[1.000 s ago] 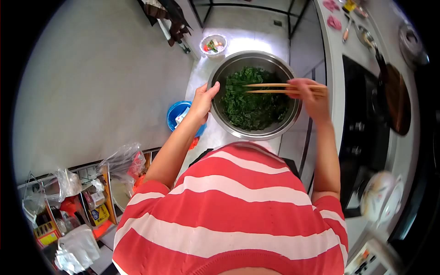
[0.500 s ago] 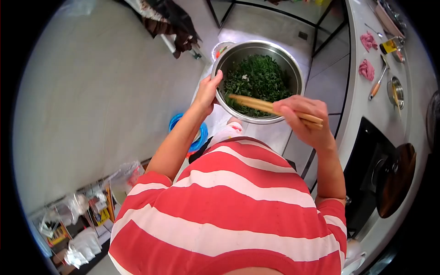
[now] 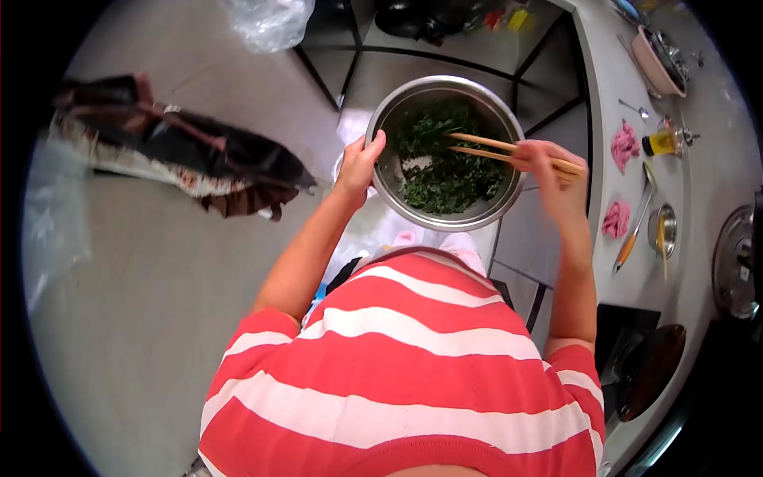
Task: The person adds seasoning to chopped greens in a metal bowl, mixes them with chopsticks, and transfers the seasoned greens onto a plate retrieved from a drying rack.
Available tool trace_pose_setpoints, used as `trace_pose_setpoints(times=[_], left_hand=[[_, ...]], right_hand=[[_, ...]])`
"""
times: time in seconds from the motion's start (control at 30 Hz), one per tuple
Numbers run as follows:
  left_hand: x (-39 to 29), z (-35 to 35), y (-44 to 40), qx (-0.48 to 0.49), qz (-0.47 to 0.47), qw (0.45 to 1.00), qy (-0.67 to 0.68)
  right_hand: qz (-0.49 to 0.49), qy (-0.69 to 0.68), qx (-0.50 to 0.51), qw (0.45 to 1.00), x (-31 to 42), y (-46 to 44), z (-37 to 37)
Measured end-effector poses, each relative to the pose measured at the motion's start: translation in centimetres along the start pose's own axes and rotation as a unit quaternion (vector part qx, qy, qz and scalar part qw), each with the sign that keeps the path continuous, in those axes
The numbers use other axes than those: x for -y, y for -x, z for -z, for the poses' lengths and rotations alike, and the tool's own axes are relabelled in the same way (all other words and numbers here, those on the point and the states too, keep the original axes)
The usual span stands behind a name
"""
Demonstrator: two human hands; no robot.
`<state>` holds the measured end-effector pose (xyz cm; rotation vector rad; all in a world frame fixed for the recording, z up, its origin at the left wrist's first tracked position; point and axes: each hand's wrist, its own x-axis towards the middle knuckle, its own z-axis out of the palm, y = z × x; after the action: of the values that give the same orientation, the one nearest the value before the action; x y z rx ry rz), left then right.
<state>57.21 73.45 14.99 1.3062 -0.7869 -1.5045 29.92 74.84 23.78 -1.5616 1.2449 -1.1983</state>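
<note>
- To your left, a plain grey wall [image 3: 159, 342].
- Below you, a pale floor [image 3: 362, 240], brightly lit in patches.
- To your right, a light counter [image 3: 608, 79] above grey cabinet fronts [image 3: 528, 238].
- Ahead, a black-framed unit [image 3: 477, 49].

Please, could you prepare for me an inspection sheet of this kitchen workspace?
Surface: light grey counter along the picture's right side.
Job's things: metal bowl, held in front of the body, containing leafy greens; a pale patch shows among them, its nature unclear. Wooden chopsticks, tips at the greens.
Clutter: two pink cloths, a bottle of yellow liquid, an orange-handled utensil and a small metal bowl, all on the counter.
Hands: left hand grips the larger bowl's rim, thumb on top; right hand, slightly blurred, holds the chopsticks.
Cables: nothing seen.
Surroundings: clear plastic bag at the top left; black hob at the lower right.
</note>
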Motion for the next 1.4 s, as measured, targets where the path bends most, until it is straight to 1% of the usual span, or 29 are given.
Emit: trace_pose_setpoints(times=[0.1, 0.13, 0.2, 0.23, 0.3, 0.33, 0.37, 0.4, 0.43, 0.5, 0.53, 0.57, 0.63, 0.67, 0.7, 0.77, 0.8, 0.83, 0.9, 0.97, 1.03, 1.07, 1.1, 1.13, 1.17, 1.23, 1.3, 1.33, 1.4], left_hand=[[-2.0, -1.8, -4.4, 0.041, 0.050, 0.998, -0.017], [-2.0, -2.7, -6.3, 0.034, 0.042, 0.998, -0.015], [-1.3, -5.0, -11.0, 0.023, 0.020, 0.999, -0.010], [-0.9, -6.1, -13.4, 0.011, 0.024, 1.000, 0.009], [-1.1, -8.3, -18.1, -0.008, 0.023, 0.999, 0.044], [-2.5, -9.5, -19.7, -0.001, 0.062, 0.997, 0.034], [-2.7, -10.9, -22.2, -0.014, 0.027, 0.999, 0.038], [-3.4, -12.2, -24.6, -0.008, 0.038, 0.999, 0.025], [-4.8, -13.9, -26.5, -0.003, 0.050, 0.999, 0.012], [-7.6, -17.4, -30.0, 0.011, 0.071, 0.996, -0.044], [-7.8, -18.9, -32.4, 0.015, 0.035, 0.999, -0.015], [-7.6, -19.7, -35.1, 0.028, 0.015, 0.999, -0.016], [-9.5, -22.5, -38.0, 0.049, 0.030, 0.997, -0.043], [-9.9, -23.8, -39.7, 0.052, 0.033, 0.997, -0.040], [-10.2, -25.1, -41.4, 0.055, 0.034, 0.997, -0.039], [-11.1, -27.7, -44.9, 0.058, 0.029, 0.997, -0.038], [-11.8, -29.5, -46.5, 0.058, 0.023, 0.997, -0.039], [-12.2, -31.3, -48.3, 0.059, 0.019, 0.997, -0.040], [-12.0, -34.6, -53.2, 0.097, 0.021, 0.993, -0.062], [-13.1, -38.5, -56.8, 0.160, 0.031, 0.979, -0.125], [-12.1, -42.2, -61.3, 0.227, 0.061, 0.964, -0.126], [-11.7, -44.0, -63.4, 0.252, 0.059, 0.954, -0.155], [-10.7, -46.3, -65.2, 0.276, 0.062, 0.949, -0.138], [-10.9, -48.5, -65.7, 0.295, 0.075, 0.940, -0.153], [-11.2, -51.0, -66.4, 0.315, 0.082, 0.930, -0.168], [-9.6, -55.1, -68.3, 0.351, 0.073, 0.909, -0.212], [-7.9, -58.2, -69.2, 0.376, 0.083, 0.897, -0.219], [-7.5, -59.4, -69.4, 0.384, 0.089, 0.891, -0.226], [-6.8, -61.7, -69.0, 0.397, 0.097, 0.883, -0.233]], right_hand=[[0.040, 0.032, -0.083, 0.995, -2.1, -4.7, 2.1], [0.041, 0.012, -0.110, 0.993, -3.7, -6.3, 2.1], [0.077, 0.057, -0.074, 0.993, -7.3, -9.9, 2.0], [0.098, 0.087, -0.056, 0.990, -8.3, -11.7, 1.8], [0.129, 0.101, -0.021, 0.986, -9.2, -14.9, 2.6], [0.065, 0.044, -0.005, 0.997, -9.7, -16.5, 3.9], [0.001, -0.016, 0.011, 1.000, -10.0, -18.1, 5.4], [0.014, 0.011, 0.010, 1.000, -9.7, -20.2, 7.4], [-0.001, -0.039, -0.029, 0.999, -10.1, -22.2, 9.0], [0.037, -0.006, -0.131, 0.991, -11.2, -26.7, 13.0], [0.079, 0.015, -0.165, 0.983, -12.0, -29.4, 14.5], [0.052, -0.011, -0.171, 0.984, -12.8, -31.7, 15.2], [0.031, -0.038, -0.105, 0.993, -14.2, -35.3, 15.6], [0.002, -0.037, -0.046, 0.998, -14.4, -36.3, 16.3], [0.009, -0.007, -0.021, 1.000, -13.5, -37.4, 16.7], [0.112, 0.086, -0.035, 0.989, -13.3, -39.8, 18.3], [0.113, 0.092, -0.054, 0.988, -13.5, -40.8, 19.3], [0.081, 0.095, -0.056, 0.991, -14.1, -41.8, 20.5], [0.017, 0.069, -0.146, 0.987, -17.9, -43.8, 23.3], [-0.053, 0.096, -0.248, 0.963, -20.2, -44.7, 27.2], [-0.031, 0.039, -0.377, 0.925, -20.0, -45.9, 29.6], [-0.034, 0.068, -0.405, 0.911, -20.4, -46.9, 30.1], [-0.041, 0.098, -0.430, 0.896, -20.9, -47.7, 30.5], [-0.046, 0.128, -0.454, 0.881, -21.6, -48.5, 31.0], [-0.033, 0.197, -0.442, 0.875, -23.5, -49.4, 31.0], [-0.040, 0.291, -0.390, 0.873, -23.5, -51.7, 30.1], [-0.021, 0.296, -0.401, 0.867, -22.6, -52.6, 29.6], [-0.048, 0.289, -0.413, 0.862, -21.5, -52.7, 29.6], [-0.051, 0.255, -0.423, 0.868, -21.8, -52.1, 30.3]])
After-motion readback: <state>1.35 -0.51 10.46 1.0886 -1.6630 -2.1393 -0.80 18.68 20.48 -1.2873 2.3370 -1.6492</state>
